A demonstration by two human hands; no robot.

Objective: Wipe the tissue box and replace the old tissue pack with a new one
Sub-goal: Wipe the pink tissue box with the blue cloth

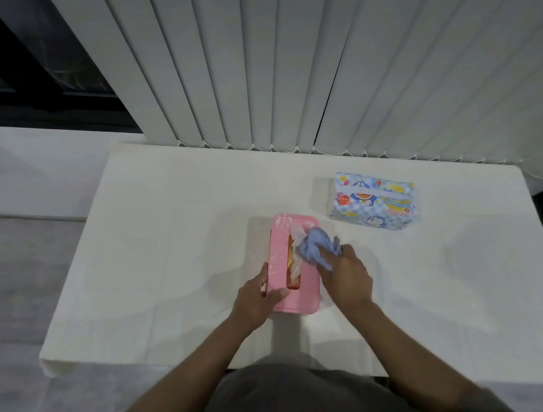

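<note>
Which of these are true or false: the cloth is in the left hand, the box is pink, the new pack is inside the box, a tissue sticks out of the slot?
The cloth is in the left hand: false. The right hand holds the blue cloth; the left hand steadies the box.
The tissue box is pink: true.
The new pack is inside the box: false. The new tissue pack lies apart on the table.
A tissue sticks out of the slot: true.

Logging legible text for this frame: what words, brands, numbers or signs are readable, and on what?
New tissue pack, near right corner: orange digits, roughly "150×220", not certain.
Same pack, round red-orange badge at left: too blurred to read.
Pink tissue box: white marks, no legible text.
</note>
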